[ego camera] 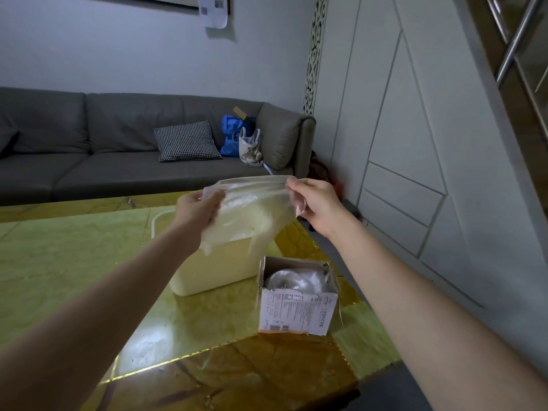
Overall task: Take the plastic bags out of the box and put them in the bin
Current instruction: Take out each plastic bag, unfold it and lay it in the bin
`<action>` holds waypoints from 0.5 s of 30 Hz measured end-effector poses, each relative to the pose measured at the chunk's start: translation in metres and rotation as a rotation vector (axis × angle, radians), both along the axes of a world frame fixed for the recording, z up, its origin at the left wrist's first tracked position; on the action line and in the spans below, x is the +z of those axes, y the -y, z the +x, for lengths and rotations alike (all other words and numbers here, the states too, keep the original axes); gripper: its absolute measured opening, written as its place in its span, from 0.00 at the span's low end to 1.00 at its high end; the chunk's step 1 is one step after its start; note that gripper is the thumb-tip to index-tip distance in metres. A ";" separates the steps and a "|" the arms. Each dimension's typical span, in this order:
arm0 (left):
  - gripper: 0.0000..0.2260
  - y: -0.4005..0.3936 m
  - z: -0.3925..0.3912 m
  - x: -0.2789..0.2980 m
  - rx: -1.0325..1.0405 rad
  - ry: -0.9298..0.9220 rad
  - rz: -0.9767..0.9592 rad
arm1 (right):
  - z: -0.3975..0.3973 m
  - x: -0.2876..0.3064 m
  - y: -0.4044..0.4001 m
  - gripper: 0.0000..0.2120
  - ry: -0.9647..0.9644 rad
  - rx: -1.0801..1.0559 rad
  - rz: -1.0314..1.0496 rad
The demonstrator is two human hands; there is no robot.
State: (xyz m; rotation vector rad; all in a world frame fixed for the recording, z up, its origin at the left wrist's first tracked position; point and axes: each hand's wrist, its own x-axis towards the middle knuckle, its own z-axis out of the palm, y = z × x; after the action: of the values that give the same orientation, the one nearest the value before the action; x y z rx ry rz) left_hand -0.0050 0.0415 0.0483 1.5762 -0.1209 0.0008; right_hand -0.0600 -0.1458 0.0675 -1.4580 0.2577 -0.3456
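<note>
Head view, nearest you: the torn cardboard box [298, 298] stands open on the yellow-green stone table [74, 262], more clear bags [292, 280] rolled inside. Just behind it sits the cream bin [207, 271]. Above the bin you hold one translucent plastic bag [252, 212] stretched between both hands; your left hand [198, 209] grips its left edge with curled fingers, your right hand [311, 203] pinches the right edge. Keep the mouth pulled apart, lower it straight over the bin's rim, and let go only once it hangs inside. Beyond lies the grey sofa [89, 137]
</note>
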 end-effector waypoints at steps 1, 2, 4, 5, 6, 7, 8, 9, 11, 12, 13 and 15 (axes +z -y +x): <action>0.11 -0.003 0.002 0.001 0.010 0.004 0.017 | 0.002 0.000 0.000 0.06 0.022 -0.057 -0.038; 0.12 -0.008 0.008 0.000 0.027 0.003 0.019 | 0.007 0.000 -0.003 0.07 0.038 -0.090 -0.080; 0.11 -0.022 0.021 0.003 0.080 -0.005 -0.011 | 0.017 0.001 -0.009 0.08 0.075 -0.129 -0.125; 0.10 -0.031 0.028 0.006 0.115 -0.007 -0.038 | 0.024 0.001 -0.013 0.08 0.088 -0.146 -0.138; 0.10 -0.040 0.036 0.009 0.156 -0.004 -0.070 | 0.032 0.001 -0.018 0.07 0.096 -0.161 -0.155; 0.08 -0.049 0.043 0.012 0.214 -0.003 -0.109 | 0.041 0.000 -0.023 0.06 0.095 -0.172 -0.178; 0.05 -0.057 0.051 0.015 0.285 -0.001 -0.136 | 0.051 -0.002 -0.027 0.06 0.092 -0.179 -0.199; 0.05 -0.065 0.059 0.017 0.367 0.008 -0.126 | 0.062 -0.006 -0.032 0.06 0.083 -0.182 -0.223; 0.13 -0.078 0.073 0.017 0.518 0.071 0.030 | 0.084 -0.017 -0.040 0.06 0.052 -0.191 -0.314; 0.14 -0.083 0.079 0.016 0.572 0.136 0.175 | 0.097 -0.024 -0.044 0.06 0.036 -0.194 -0.388; 0.14 -0.085 0.081 0.016 0.588 0.232 0.333 | 0.107 -0.031 -0.046 0.06 0.019 -0.195 -0.473; 0.13 -0.082 0.084 0.007 0.481 0.487 0.615 | 0.120 -0.041 -0.047 0.06 -0.017 -0.172 -0.625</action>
State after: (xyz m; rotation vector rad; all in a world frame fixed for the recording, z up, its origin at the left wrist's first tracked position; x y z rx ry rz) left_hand 0.0789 0.1237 0.0557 2.1589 -0.1253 0.7920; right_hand 0.0596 -0.0991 0.0260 -2.0591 0.3056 -0.5882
